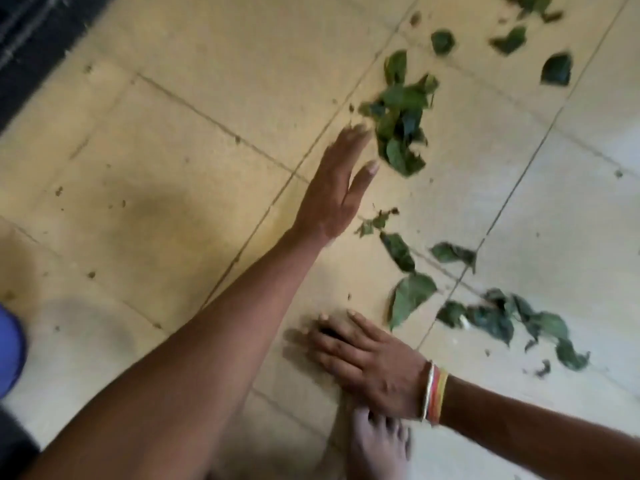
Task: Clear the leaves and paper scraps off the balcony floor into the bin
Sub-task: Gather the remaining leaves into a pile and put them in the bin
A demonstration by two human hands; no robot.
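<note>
Step in hand, as I read it: raking the loose leaves together by hand before anything goes to the bin. Landmark is the leaf pile [401, 128]. Left hand [334, 188] sits just left of the pile, fingers straight and together, palm flat and open, fingertips [356, 131] at the pile's left edge; contact looks likely but blur hides it. It grips nothing. Right hand [367, 362] is well below the pile, spread flat on the tiled floor [207, 150], fingers splayed, holding nothing; a banded bracelet [434, 393] is on that wrist, a bare foot [377, 445] just under it. To do it well: keep the left palm low, edge on the tile, and sweep in one stroke so leaves bunch, not scatter. Stragglers remain: single leaves [556, 69] up and right of the pile, a loose run [412, 292] below it, and a strung-out clump [512, 320] further down to the right. Gather those into one heap first. No paper scraps clearly visible. A blue object [10, 348] sits far down-left of the pile; cannot tell if it's the bin.
</note>
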